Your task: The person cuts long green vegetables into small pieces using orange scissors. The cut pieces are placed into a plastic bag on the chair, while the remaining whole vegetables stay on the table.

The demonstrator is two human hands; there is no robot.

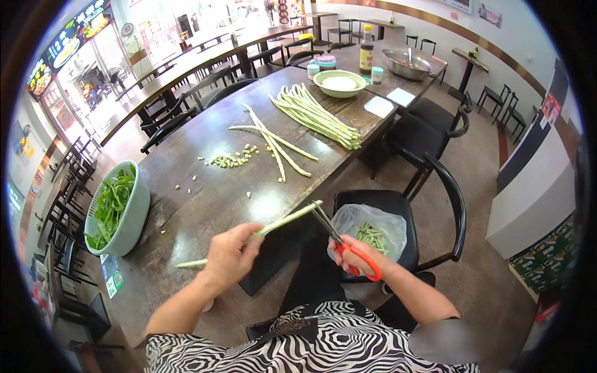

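My left hand [233, 254] grips a long green bean [289, 219] whose tail sticks out below the wrist. Red-handled scissors [361, 261] are in my right hand [354, 254], and their blades meet the bean near its far tip. Below the scissors, a clear plastic bag [394, 224] holding cut bean pieces [371, 235] rests on a black chair seat. Three loose long beans [275, 144] cross one another on the wooden table [205, 224]. Beside them lies a small heap of short bean bits [231, 161]. Farther back is a thick bundle of long beans [317, 116].
A pale green basket [140, 224] of leafy greens stands at the table's left edge. Toward the back are a green bowl [343, 91], a sauce bottle [367, 51], small jars and a steel basin [396, 67] with a spoon. A curved chair back [452, 200] rises at right.
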